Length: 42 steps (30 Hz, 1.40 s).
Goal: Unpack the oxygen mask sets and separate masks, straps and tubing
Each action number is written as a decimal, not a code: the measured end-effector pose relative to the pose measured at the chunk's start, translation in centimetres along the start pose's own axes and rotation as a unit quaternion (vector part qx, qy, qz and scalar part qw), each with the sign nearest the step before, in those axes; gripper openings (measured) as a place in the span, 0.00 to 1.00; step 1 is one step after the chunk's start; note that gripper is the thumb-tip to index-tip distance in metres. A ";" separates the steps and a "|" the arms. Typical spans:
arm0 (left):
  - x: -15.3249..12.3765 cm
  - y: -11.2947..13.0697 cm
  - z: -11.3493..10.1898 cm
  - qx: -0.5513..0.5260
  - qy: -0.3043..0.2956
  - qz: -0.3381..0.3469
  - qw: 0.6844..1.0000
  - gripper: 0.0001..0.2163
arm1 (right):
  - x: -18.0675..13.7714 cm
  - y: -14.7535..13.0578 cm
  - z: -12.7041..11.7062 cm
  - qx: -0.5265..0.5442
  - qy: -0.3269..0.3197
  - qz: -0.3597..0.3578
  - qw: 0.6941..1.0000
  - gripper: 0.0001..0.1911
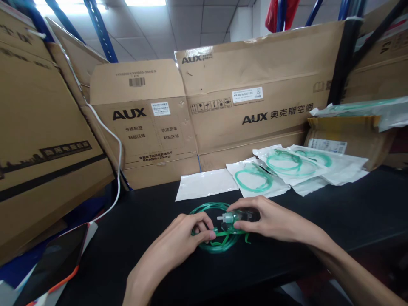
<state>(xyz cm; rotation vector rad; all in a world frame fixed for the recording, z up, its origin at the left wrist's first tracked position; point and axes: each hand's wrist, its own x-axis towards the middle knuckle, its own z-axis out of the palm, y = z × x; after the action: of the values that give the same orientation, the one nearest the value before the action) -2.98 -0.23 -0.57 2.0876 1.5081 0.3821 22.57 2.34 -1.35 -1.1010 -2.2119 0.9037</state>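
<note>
Above the middle of the black table, my right hand (264, 216) grips what looks like a see-through breathing mask (250, 214), its pale nozzle (223, 218) pointing left. My left hand (191, 233) is closed, thumb and fingers pinching the clear end of a green tube (215, 230) just below and left of the nozzle; the two are apart. Coiled green tubing (219, 246) lies on the table under both hands. A thin green strap (247, 239) hangs below the mask. My right fingers hide part of the mask.
Sealed white packs with green tubing (253, 180) lie at the back right, beside a flat white pouch (207, 185). Cardboard boxes (153, 148) wall the back and left. A phone (60, 263) with a white cable (120, 170) lies at left on the black table (287, 263).
</note>
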 end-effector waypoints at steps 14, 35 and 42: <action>0.2 0.6 -0.3 -0.081 0.010 0.042 0.996 0.07 | -0.1 -0.1 -0.1 -0.004 -0.021 -0.006 1.000 0.17; 0.5 1.4 0.2 0.015 0.118 0.094 0.988 0.10 | 0.3 0.1 0.5 0.009 0.024 0.032 0.999 0.26; 1.2 1.4 0.8 0.028 0.154 0.123 0.980 0.07 | -0.1 -0.1 0.4 -0.040 0.052 -0.007 0.998 0.23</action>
<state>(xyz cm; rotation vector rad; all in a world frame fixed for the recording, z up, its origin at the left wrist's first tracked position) -1.02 0.38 -0.48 2.3524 1.4390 0.7951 22.30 2.06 -1.55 -1.1400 -2.1842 0.7412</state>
